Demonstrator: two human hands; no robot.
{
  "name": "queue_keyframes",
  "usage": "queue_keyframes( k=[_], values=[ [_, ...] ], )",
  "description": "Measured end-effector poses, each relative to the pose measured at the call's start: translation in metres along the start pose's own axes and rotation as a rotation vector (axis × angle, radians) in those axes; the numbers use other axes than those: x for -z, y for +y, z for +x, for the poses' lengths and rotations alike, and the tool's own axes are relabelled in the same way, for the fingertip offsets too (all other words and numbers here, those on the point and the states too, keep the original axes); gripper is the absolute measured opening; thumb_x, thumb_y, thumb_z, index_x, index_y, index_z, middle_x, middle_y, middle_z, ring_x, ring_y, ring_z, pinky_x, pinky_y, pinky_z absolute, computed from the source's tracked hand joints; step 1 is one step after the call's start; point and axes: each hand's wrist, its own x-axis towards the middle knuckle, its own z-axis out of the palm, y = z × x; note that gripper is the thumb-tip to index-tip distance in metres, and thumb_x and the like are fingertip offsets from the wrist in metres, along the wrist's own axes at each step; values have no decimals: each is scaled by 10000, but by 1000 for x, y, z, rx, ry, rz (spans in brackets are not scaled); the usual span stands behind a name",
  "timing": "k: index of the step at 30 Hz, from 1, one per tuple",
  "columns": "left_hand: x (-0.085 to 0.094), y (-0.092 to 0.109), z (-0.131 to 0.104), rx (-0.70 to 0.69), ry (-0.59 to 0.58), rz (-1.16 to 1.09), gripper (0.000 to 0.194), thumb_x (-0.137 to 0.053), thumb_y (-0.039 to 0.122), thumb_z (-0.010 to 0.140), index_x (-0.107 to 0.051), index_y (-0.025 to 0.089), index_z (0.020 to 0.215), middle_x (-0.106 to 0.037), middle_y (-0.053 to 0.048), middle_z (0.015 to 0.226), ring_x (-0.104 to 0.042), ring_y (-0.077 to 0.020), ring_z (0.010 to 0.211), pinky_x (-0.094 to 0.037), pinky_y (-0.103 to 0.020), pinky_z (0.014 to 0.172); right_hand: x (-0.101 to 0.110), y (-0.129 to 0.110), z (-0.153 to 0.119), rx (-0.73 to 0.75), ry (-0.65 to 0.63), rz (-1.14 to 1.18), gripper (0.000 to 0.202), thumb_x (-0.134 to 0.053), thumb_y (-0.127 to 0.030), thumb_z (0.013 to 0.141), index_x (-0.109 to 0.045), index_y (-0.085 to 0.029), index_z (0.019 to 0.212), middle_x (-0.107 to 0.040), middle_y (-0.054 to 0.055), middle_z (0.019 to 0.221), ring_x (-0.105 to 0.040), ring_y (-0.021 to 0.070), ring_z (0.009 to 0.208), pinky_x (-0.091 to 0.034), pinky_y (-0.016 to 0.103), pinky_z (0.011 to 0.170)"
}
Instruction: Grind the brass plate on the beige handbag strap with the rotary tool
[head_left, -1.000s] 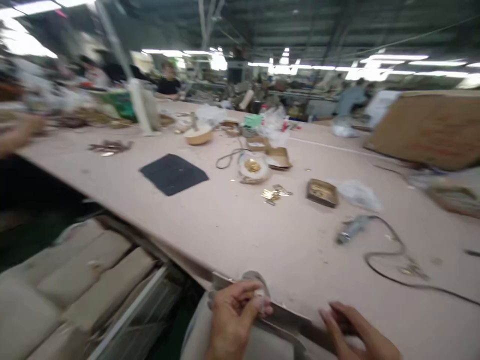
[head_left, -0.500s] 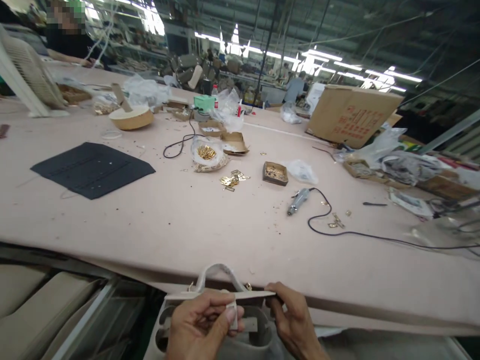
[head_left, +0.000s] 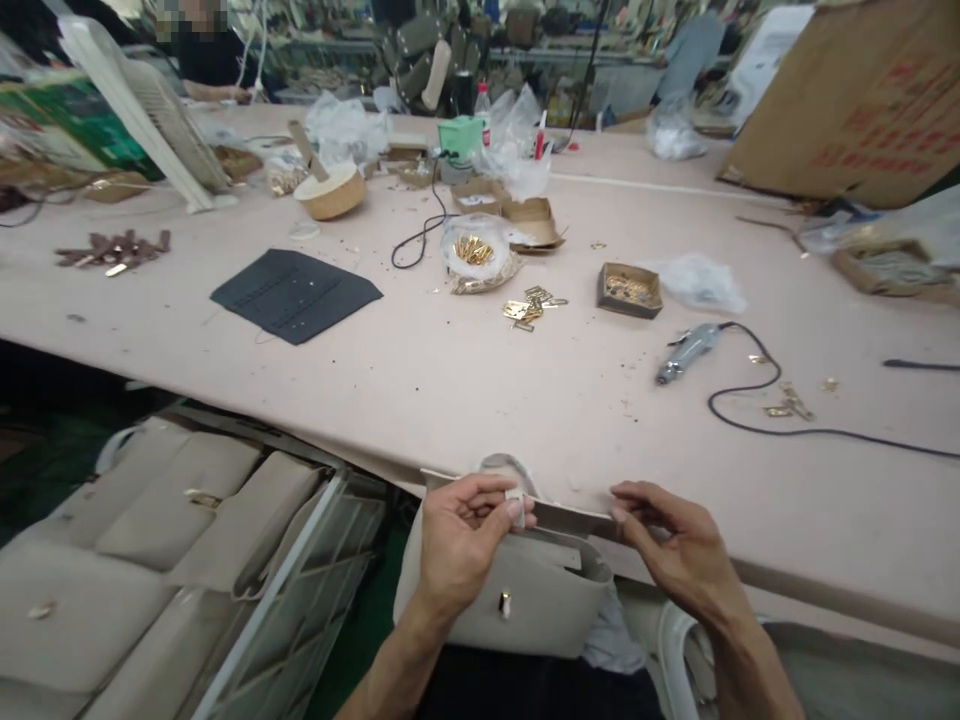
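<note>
A beige handbag (head_left: 517,600) with a small gold lock fitting (head_left: 505,603) on its front sits between my arms, against the table edge. Its flap (head_left: 574,517) is lifted, and the handle (head_left: 506,462) shows behind it. My left hand (head_left: 469,540) is closed at the flap's left part, pinching a small pale rectangular piece (head_left: 516,507) between thumb and fingers; whether that piece is fixed to the flap I cannot tell. With thumb and fingers, my right hand (head_left: 671,535) grips the flap's right corner.
On the table (head_left: 480,400) lie a grey electric screwdriver (head_left: 688,352) with its cord, gold metal plates (head_left: 529,308), a small box of fittings (head_left: 628,290), a bag of gold parts (head_left: 480,255) and a black sheet (head_left: 296,295). Beige bags (head_left: 202,510) fill a rack at left.
My view has tipped down and turned left, bringing the bag's front and the rack of bags into sight. Both hands keep their hold on the flap and small piece.
</note>
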Motion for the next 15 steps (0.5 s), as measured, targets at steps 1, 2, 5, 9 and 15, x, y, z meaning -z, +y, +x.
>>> queue_keyframes(
  k=[1,2,5,9,15],
  values=[
    [1,-1,-2,-4,-4,15,351,-855,323,840,-731,68,1047,-770,-157,884,-774,-282,769,-663,-318,729,2,0,2,17,27,-14,208,-691,-319,960,-701,-193,1125,-722,53,910,-688,167,725,-603,264,691],
    [3,-3,-3,-5,-10,30,341,-848,332,848,-734,74,1042,-770,-153,879,-774,-279,769,-660,-313,730,2,-1,5,46,54,-34,200,-687,-315,960,-702,-194,1119,-720,48,889,-687,166,709,-604,261,672],
    [12,-12,0,-7,-32,46,341,-852,377,837,-751,91,992,-766,-141,832,-769,-272,734,-646,-296,694,2,-2,20,168,122,-113,187,-684,-292,954,-705,-196,1114,-724,49,890,-687,166,701,-601,258,646],
    [22,-16,6,16,-109,46,352,-863,427,807,-774,107,923,-757,-132,780,-757,-276,685,-644,-316,667,4,-8,41,240,180,-179,164,-670,-266,959,-702,-189,1101,-720,53,908,-679,165,713,-593,265,662],
    [27,-22,6,64,49,152,459,-940,536,671,-823,155,900,-765,-108,797,-764,-294,721,-658,-297,694,41,14,69,74,389,-256,188,-614,-323,970,-705,-173,1036,-715,59,890,-675,172,757,-569,275,700]
  ],
)
